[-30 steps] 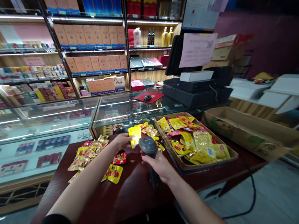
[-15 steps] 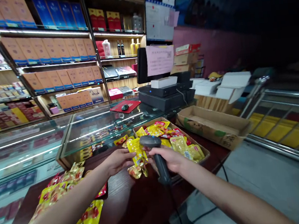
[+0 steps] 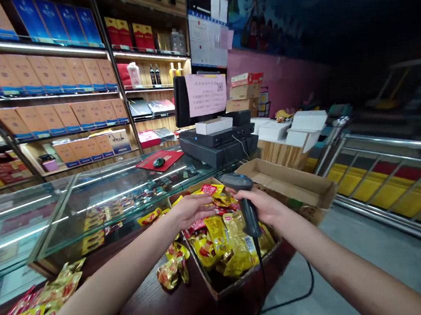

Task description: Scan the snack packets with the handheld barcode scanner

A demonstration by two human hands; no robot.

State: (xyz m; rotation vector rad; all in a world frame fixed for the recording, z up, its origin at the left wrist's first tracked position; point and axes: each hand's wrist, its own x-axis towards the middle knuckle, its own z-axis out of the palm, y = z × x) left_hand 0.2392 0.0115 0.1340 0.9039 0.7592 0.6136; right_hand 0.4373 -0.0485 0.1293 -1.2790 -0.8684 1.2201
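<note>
My right hand (image 3: 262,204) is wrapped around the handle of a dark grey barcode scanner (image 3: 250,213), its head pointing left above the box and its cable hanging down. With fingers stretched out, my left hand (image 3: 193,210) is over the left part of a cardboard box (image 3: 224,291) filled with yellow, gold and red snack packets (image 3: 213,237). The fingertips are close to the packets; I cannot tell whether they touch. Nothing shows held in that hand. On the dark table beside the box lie a few loose gold packets (image 3: 171,267).
More snack packets (image 3: 41,305) are piled at left on the table. Behind are a glass display counter (image 3: 97,189), a red mouse pad (image 3: 171,157) and a monitor (image 3: 181,100). A second cardboard box (image 3: 284,180) stands behind the first, and a metal railing (image 3: 393,141) is at right.
The yellow packet that was in my left hand no longer shows there, and its fingers have opened over the box. The scanner has moved right, away from the left hand. The view has shifted rightward.
</note>
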